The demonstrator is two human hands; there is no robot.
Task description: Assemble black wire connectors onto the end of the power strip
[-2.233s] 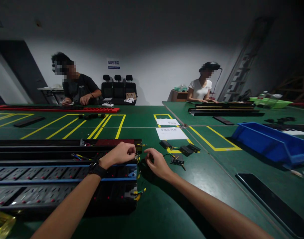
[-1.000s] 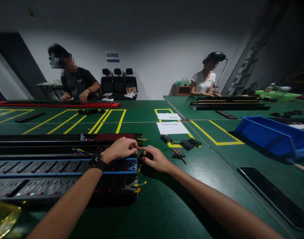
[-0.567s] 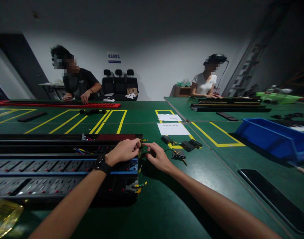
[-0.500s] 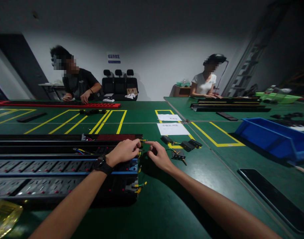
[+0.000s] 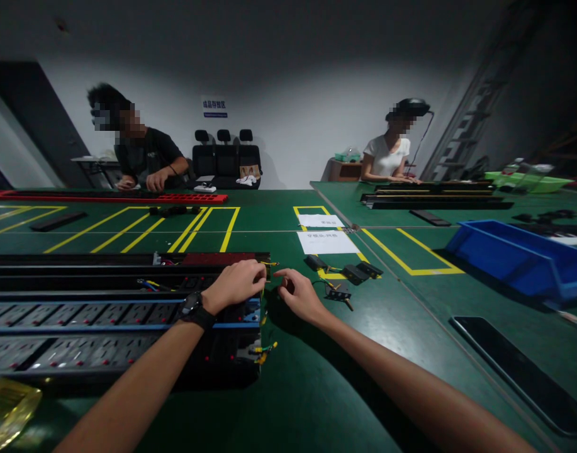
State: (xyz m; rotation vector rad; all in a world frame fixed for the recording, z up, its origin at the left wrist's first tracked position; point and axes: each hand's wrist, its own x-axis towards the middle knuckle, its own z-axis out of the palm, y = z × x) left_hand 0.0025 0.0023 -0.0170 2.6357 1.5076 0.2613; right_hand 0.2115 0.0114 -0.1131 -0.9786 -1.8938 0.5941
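Note:
Black socket strips [image 5: 113,314] lie side by side at the left, with yellow-green wire ends [image 5: 268,348] sticking out of their right ends. My left hand [image 5: 236,286], with a black watch on its wrist, rests over the right end of the upper strips; its fingers are curled together, and what they grip is hidden. Just right of the strip ends is my right hand [image 5: 297,292], its index finger pointing left and the thumb apart from it, with nothing visible between them. Small black modules with wires [image 5: 358,272] lie beyond my right hand.
Two paper sheets [image 5: 328,242] lie behind the modules. At the right are a blue bin [image 5: 519,258] and a black phone-like slab [image 5: 515,371]. A yellow transparent object [image 5: 9,412] sits lower left. Two people work across the table beside a red strip [image 5: 189,198] and dark strips [image 5: 434,196].
My right index finger has drawn slightly back from the yellow wire tip near my left fingers, and its tip is more bent. My left hand stays nearly in place. The view has shifted slightly.

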